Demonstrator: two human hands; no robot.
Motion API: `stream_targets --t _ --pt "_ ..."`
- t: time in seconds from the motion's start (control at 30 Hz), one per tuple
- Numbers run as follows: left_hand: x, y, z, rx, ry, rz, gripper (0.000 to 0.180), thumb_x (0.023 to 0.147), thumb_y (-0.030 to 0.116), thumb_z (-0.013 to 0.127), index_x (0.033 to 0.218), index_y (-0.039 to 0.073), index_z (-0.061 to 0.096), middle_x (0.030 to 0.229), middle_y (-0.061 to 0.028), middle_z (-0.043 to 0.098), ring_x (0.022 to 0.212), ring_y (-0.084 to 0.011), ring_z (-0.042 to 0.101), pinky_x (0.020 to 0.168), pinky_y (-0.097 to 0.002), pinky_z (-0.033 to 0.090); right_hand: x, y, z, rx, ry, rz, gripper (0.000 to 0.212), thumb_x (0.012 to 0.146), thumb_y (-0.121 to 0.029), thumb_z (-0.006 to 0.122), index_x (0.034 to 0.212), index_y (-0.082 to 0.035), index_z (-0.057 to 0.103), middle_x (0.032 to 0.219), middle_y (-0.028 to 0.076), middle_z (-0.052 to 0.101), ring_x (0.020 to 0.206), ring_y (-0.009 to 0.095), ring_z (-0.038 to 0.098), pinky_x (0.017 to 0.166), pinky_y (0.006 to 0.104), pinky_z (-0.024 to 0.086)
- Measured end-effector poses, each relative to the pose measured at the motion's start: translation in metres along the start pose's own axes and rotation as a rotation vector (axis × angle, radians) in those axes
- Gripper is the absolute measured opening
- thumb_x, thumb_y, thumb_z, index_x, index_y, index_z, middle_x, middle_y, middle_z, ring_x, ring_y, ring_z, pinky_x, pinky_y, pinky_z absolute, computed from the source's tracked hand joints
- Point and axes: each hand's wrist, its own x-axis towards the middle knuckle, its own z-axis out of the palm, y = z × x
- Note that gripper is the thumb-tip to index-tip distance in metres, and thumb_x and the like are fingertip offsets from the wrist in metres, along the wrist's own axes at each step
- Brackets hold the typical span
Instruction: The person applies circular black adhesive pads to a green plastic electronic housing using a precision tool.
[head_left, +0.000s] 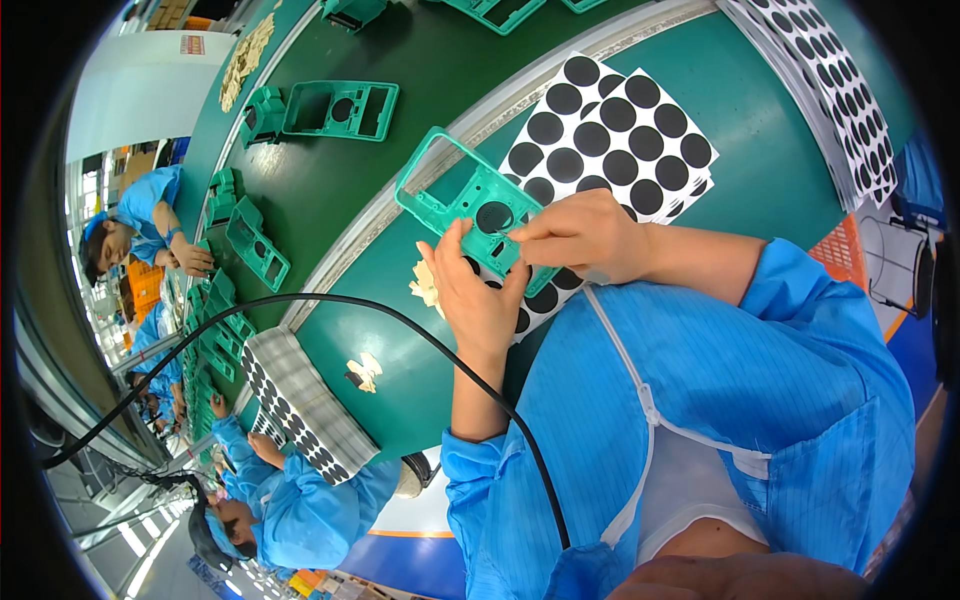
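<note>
A green plastic housing [462,195] with a large rectangular opening is tilted in front of me, above the bench. My left hand [478,300] grips its near end from the left, with the thumb and fingers along its edges. A round black sticker [494,217] lies in the housing's circular recess. At the right edge of that sticker is my right hand [590,235], its fingers pinched together; whatever is between the fingertips is hidden. White sheets of round black stickers [645,140] lie beneath and beyond my hands.
A green conveyor belt [430,75] beyond a metal rail carries several green housings [342,110]. Peeled backing scraps [364,372] lie on the bench. Stacked sticker sheets [825,90] stand at the far right, another stack [305,400] at left. Co-workers in blue sit along the left. A black cable [400,325] arches across.
</note>
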Motion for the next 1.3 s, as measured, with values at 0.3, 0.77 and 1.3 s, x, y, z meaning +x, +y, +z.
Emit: stream_targets --t 0.3,0.77,1.3 --pt "0.001 -0.002 -0.013 0.010 -0.010 -0.015 0.062 0.070 0.014 0.079 0.121 -0.002 0.047 0.116 -0.0120 0.056 0.108 -0.0312 0.056 0.113 -0.0539 0.020 0.012 -0.007 0.003 0.311 0.095 0.146 0.014 0.074 0.009 0.063 0.085 0.001 0.066 0.090 0.014 0.068 0.062 0.019 0.065 0.052 0.0256 0.051" --pt "-0.003 -0.012 -0.027 0.034 -0.022 0.017 0.065 0.068 0.012 0.080 0.122 0.000 0.045 0.118 -0.0114 0.054 0.108 -0.0300 0.055 0.113 -0.0550 0.020 0.020 -0.017 0.011 0.109 -0.007 0.026 0.024 0.061 0.011 0.064 0.081 -0.003 0.066 0.089 0.011 0.067 0.062 0.021 0.065 0.047 0.0267 0.049" --pt "-0.003 -0.018 -0.037 0.034 0.023 0.077 0.065 0.067 0.013 0.081 0.121 0.001 0.047 0.114 -0.0141 0.058 0.108 -0.0306 0.056 0.112 -0.0554 0.021 0.029 -0.024 0.021 0.437 0.120 0.291 0.020 0.076 0.011 0.062 0.090 -0.002 0.065 0.085 0.009 0.066 0.073 0.022 0.066 0.061 0.0283 0.054"
